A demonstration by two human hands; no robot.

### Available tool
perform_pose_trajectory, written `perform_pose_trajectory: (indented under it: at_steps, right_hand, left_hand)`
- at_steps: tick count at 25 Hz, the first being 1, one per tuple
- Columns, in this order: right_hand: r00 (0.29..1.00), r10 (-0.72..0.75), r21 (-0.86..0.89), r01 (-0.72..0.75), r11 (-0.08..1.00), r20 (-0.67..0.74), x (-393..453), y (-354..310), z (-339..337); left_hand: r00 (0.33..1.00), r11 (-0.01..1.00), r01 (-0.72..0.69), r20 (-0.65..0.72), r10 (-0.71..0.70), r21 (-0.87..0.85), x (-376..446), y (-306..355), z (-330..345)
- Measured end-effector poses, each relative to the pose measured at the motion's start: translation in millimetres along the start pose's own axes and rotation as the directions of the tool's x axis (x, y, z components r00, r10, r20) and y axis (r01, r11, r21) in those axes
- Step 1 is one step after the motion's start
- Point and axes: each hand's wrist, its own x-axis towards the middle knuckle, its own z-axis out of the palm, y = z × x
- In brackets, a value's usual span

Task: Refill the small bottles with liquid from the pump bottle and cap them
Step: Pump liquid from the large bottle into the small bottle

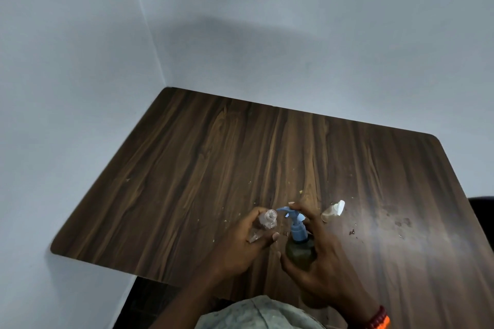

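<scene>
My left hand (250, 240) grips a small clear bottle (80, 219), uncapped, its open threaded mouth tilted up toward the pump's spout. My right hand (318, 256) wraps around the dark pump bottle (299, 251), with a finger resting on top of its blue pump head (294, 222). The blue spout points left, just above the small bottle's mouth. A second small clear bottle (332, 211) with a white cap lies on its side to the right of my right hand, on the wooden table (213, 163).
The dark wood table sits in a corner between two pale walls. Crumbs and dark stains (398, 222) dot the right part of its surface. A patterned cloth (256, 315) covers my lap below the near edge.
</scene>
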Motion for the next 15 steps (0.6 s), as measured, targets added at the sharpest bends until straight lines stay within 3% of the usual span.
perform_pose_trajectory:
  at_steps: [15]
  right_hand:
    - [0.999, -0.021, -0.076, 0.024, 0.997, 0.044, -0.4, 10.3, 1.5]
  left_hand:
    - [1.000, 1.000, -0.010, 0.014, 0.010, 0.000, 3.0, 3.7, 2.4]
